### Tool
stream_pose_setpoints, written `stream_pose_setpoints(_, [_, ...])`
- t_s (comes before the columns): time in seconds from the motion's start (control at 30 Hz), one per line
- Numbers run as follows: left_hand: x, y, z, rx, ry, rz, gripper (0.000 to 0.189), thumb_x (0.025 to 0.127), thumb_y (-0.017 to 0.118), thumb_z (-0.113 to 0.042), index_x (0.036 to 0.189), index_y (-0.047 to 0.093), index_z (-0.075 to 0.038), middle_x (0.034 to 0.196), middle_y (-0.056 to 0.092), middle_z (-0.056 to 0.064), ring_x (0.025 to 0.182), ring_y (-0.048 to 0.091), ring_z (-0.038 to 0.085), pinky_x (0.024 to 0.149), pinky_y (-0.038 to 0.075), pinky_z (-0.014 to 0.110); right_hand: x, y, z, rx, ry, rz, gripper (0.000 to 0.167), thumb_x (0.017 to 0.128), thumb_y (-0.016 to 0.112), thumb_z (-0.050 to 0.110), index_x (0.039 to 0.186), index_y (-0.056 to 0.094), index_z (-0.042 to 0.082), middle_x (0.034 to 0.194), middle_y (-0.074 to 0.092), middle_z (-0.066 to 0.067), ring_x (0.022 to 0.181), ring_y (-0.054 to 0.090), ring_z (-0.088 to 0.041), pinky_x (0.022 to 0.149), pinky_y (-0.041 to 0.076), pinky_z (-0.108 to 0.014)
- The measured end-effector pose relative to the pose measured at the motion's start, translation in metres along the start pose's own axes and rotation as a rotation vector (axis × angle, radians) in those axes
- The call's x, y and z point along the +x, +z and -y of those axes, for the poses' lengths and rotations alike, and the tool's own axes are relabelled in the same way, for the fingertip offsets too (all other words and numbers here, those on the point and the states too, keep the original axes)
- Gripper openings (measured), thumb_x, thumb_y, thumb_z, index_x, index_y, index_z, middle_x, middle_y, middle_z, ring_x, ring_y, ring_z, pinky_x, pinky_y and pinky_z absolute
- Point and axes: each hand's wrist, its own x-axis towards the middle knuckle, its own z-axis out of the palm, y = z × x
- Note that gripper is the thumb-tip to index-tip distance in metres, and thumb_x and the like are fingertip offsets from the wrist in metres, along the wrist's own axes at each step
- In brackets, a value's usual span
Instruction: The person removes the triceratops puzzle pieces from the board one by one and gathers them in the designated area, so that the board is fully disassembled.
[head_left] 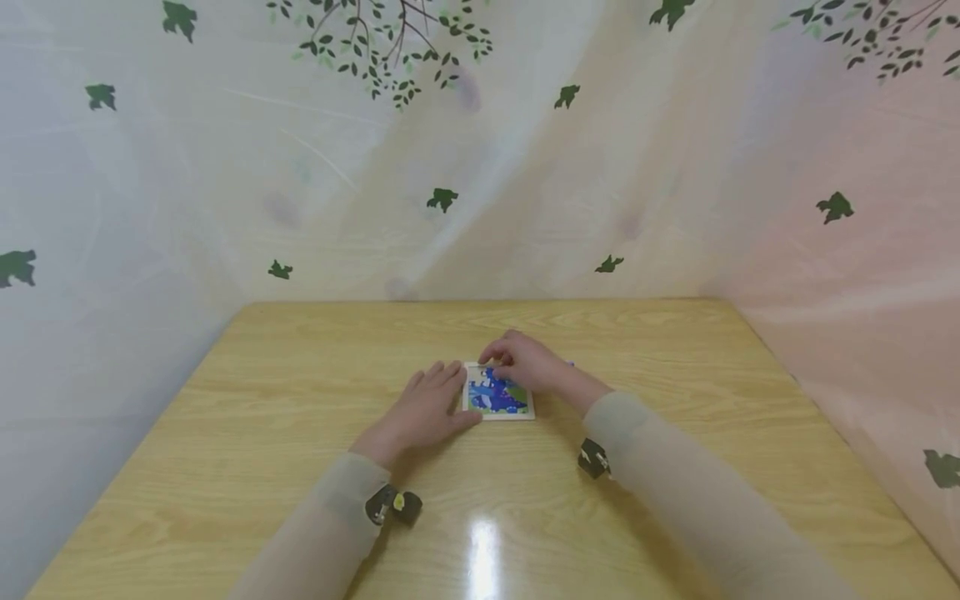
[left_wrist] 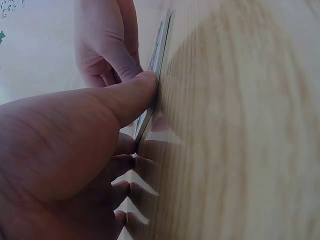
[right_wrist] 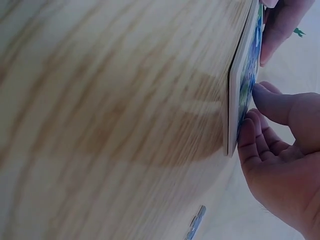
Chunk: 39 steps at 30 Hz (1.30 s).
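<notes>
A small dinosaur jigsaw puzzle (head_left: 497, 400) in a pale frame lies flat on the table, its picture blue, purple and green. My left hand (head_left: 427, 412) rests at its left side. Its fingers are stretched along the left edge and the thumb touches the lower left corner. From the upper right my right hand (head_left: 525, 362) reaches over the puzzle with bent fingers. In the right wrist view, the thumb and fingertips of the right hand (right_wrist: 285, 135) touch the puzzle face. Whether a piece is between them cannot be made out.
A loose puzzle piece (right_wrist: 196, 222) lies on the table to the right of the puzzle, mostly hidden behind my right wrist in the head view. The wooden table (head_left: 300, 350) meets a pale curtain (head_left: 510, 233) with leaf prints at the back and sides.
</notes>
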Motion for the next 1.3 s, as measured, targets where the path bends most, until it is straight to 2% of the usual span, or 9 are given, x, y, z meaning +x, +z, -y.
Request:
stream_pose_setpoints(0.43, [-0.001,0.001,0.001,-0.023,0.005,-0.005,0.087,0.110,0.064,-0.053,0.170,0.034,0.003,0.179,0.026,0.021,0.166,0.017,0.047,0.134,0.010,0.065,0.000,-0.002,0.000,-0.028,0.034,0.050,0.024,0.110,0.067,0.007,0.127,0.081,0.018,0.128,0.063,-0.007,0.122,0.065,-0.028,0.113,0.054,-0.049])
stream_pose_setpoints(0.7, [-0.001,0.001,0.001,-0.012,0.009,-0.009,0.087,0.110,0.063,-0.054,0.170,0.034,0.003,0.179,0.026,0.021,0.166,0.017,0.047,0.134,0.010,0.065,0.002,-0.005,0.003,-0.051,0.016,0.078,0.023,0.110,0.067,0.006,0.125,0.079,0.017,0.128,0.063,-0.010,0.123,0.065,-0.030,0.112,0.055,-0.050])
stream_pose_setpoints(0.93, [-0.002,0.000,0.000,-0.017,0.005,-0.006,0.087,0.110,0.063,-0.054,0.170,0.035,0.002,0.180,0.026,0.020,0.167,0.017,0.046,0.135,0.009,0.064,0.003,-0.003,0.004,-0.091,-0.016,0.068,0.021,0.108,0.069,0.003,0.122,0.077,0.016,0.129,0.064,-0.012,0.125,0.064,-0.032,0.113,0.054,-0.050])
stream_pose_setpoints(1.17, [0.004,0.011,0.009,-0.059,0.016,-0.026,0.089,0.108,0.064,-0.055,0.171,0.033,0.001,0.180,0.025,0.020,0.167,0.015,0.047,0.135,0.006,0.064,0.002,-0.002,0.004,-0.119,-0.049,0.037,0.021,0.104,0.072,0.000,0.119,0.076,0.015,0.127,0.065,-0.012,0.125,0.064,-0.033,0.114,0.053,-0.051])
stream_pose_setpoints(1.3, [-0.001,0.004,0.003,-0.027,0.013,-0.015,0.087,0.109,0.064,-0.054,0.170,0.035,0.003,0.179,0.027,0.022,0.166,0.017,0.047,0.134,0.009,0.065,0.002,0.001,0.004,-0.112,-0.032,0.027,0.022,0.105,0.071,0.000,0.119,0.075,0.017,0.125,0.066,-0.008,0.124,0.064,-0.030,0.113,0.054,-0.048])
